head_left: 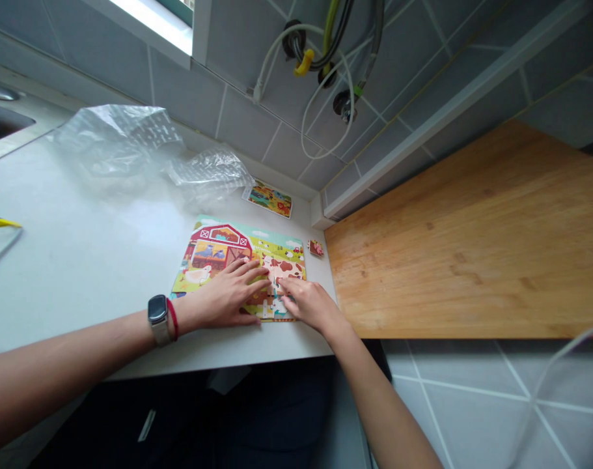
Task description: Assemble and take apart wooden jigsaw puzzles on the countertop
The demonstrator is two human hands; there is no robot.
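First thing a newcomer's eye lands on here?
The bright farm-scene puzzle near the front edge of the white counter, with the left hand and right hand both on it. Next, the broad wooden surface at right and crumpled clear plastic at back left.

Crumpled clear plastic [120,140] lies on a white counter [105,280], with a wooden board [472,254] at right and hoses [331,29] before grey tiles [245,120].

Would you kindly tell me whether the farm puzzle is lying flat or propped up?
Flat: the puzzle lies on the white counter, left hand and right hand on it.
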